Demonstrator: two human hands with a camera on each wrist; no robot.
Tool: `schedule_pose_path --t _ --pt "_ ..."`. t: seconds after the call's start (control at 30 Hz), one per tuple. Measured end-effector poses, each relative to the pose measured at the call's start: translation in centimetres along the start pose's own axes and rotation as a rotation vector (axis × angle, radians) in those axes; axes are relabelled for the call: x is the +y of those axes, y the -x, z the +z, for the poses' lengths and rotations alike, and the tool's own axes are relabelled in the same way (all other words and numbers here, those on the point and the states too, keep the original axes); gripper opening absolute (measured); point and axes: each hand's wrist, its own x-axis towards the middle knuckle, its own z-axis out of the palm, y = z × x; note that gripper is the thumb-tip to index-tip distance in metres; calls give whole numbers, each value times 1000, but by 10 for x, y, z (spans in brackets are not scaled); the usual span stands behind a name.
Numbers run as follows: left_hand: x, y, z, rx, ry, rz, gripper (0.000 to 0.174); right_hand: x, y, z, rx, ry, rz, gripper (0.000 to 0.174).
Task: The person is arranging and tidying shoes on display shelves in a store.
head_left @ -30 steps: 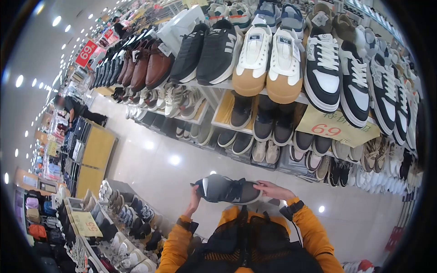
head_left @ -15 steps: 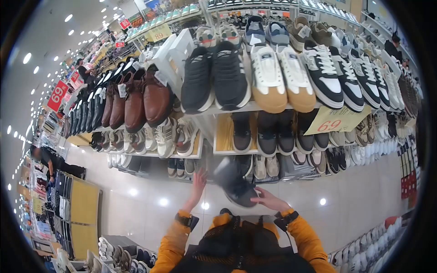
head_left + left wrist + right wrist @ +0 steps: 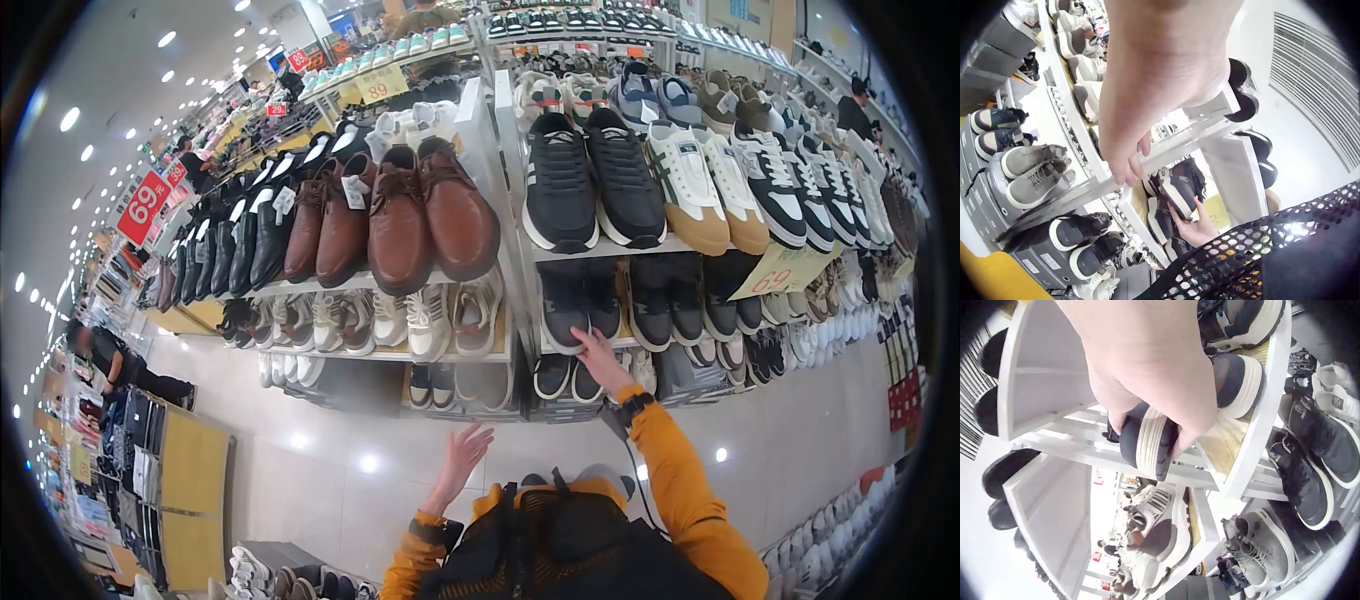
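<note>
My right hand point(image 3: 604, 362) grips a dark sneaker point(image 3: 562, 315) by its toe end, at the middle shelf of the rack. In the right wrist view, thumb and fingers wrap over the toe, one side on the pale ribbed sole point(image 3: 1149, 442). Another dark shoe point(image 3: 603, 298) stands right beside it on the wooden shelf board. My left hand point(image 3: 462, 462) hangs in the air in front of the rack, fingers spread and holding nothing. From the left wrist view, the held sneaker point(image 3: 1179, 192) shows tilted among other dark shoes.
Black sneakers point(image 3: 561, 190) and brown leather shoes point(image 3: 400, 220) line the top shelf above. A white divider point(image 3: 515, 220) separates the two rack sections. A yellow price sign point(image 3: 785, 272) hangs at the right. Lower shelves carry more shoes and boxes. A person point(image 3: 125, 360) stands far left.
Both hands held the sneaker above the floor; the left let go and drew away. My right hand carried it forward to the middle shelf. The head view shifted along the rack.
</note>
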Motion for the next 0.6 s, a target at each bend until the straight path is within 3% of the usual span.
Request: schedule_pose_path --t 0.07,0.1,0.13,0.2,0.23,0.33,0.43,0.6 --pt "-2 12 -14 31 -10 21 70 11 -34 -15 -108 101 -63 51" --pt "-3 17 -19 69 -21 44 69 -1 -34 -3 -44 -87 96 52" --pt "-4 23 -23 65 -21 38 69 0 -36 -4 -37 -88 96 52" --pt "-4 34 -29 124 -16 50 70 2 -39 -2 -135 511 -129 49" --pt "-4 39 -31 124 -20 46 70 5 -41 1 -131 507 -128 49" --pt "-5 48 -34 162 1 29 69 15 -47 11 139 148 98 65" --pt "-9 48 -35 194 32 -25 68 18 -33 -3 70 281 254 76" --pt "-22 29 -32 175 0 -123 67 12 -30 -19 194 350 267 74"
